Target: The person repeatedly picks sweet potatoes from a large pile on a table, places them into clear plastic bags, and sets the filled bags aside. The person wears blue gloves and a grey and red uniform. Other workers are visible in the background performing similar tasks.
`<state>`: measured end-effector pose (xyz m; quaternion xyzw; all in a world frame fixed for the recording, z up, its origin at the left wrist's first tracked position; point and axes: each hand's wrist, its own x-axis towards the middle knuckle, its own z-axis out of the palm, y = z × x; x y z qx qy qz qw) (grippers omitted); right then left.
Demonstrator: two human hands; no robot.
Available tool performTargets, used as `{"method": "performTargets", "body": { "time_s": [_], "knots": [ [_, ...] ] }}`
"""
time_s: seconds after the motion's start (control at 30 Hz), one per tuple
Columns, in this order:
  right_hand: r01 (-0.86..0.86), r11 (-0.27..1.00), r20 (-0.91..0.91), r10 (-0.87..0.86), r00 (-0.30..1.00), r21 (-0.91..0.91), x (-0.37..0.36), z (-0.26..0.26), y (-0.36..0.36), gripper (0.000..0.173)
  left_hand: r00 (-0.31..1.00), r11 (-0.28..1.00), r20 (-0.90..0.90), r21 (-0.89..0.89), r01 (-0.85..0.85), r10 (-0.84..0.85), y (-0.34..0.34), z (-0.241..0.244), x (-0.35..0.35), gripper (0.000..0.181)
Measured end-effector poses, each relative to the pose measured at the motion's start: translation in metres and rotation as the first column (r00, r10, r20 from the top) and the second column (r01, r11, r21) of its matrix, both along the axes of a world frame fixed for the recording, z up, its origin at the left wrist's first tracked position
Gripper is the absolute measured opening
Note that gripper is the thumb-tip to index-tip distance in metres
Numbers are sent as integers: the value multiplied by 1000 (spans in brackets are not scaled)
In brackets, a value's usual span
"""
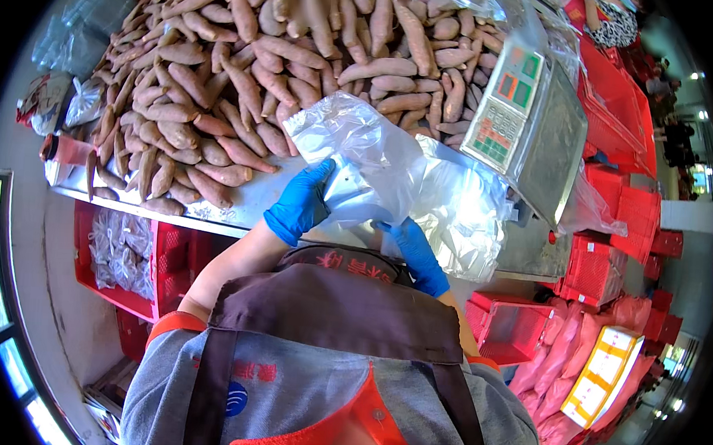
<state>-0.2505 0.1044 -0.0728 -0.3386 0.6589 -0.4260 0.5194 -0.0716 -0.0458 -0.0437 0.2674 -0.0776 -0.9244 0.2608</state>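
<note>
In blue gloves, both of my hands are at a clear plastic bag [360, 144] in front of my apron. My left hand [300, 204] grips the bag's left side, thumb up along the film. Lower on the right, my right hand [415, 253] pinches the bag's bottom edge; part of its fingers is hidden by the film. The bag looks flat, with no sweet potato visible in it. More clear bags [460, 210] lie stacked on the metal table [248, 208] to the right. A large heap of sweet potatoes [243, 83] covers the table beyond my hands.
A digital weighing scale [531, 111] stands at the right of the heap. Red plastic crates [508, 327] are stacked at the right, near pink sacks [557, 366] and a yellow-and-white box [602, 377]. Below the table, a red crate holds bagged goods [122, 249]. A person [609, 21] is at far right.
</note>
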Motion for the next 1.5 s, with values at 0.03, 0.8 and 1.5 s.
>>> {"method": "performTargets", "body": {
  "time_s": [0.03, 0.8, 1.5],
  "knots": [
    [-6, 998, -199, -7, 980, -64, 3, -4, -12, 36, 1000, 999, -3, 16, -31, 31, 2, -2, 1, 31],
    [117, 993, 292, -117, 949, 19, 80, 50, -89, 21, 861, 292, 505, -835, 467, 67, 7, 12, 52, 13],
    [43, 957, 68, -24, 997, -286, 31, 99, -76, 24, 910, 733, 366, -671, 112, 197, -3, 26, 87, 15]
  ]
}}
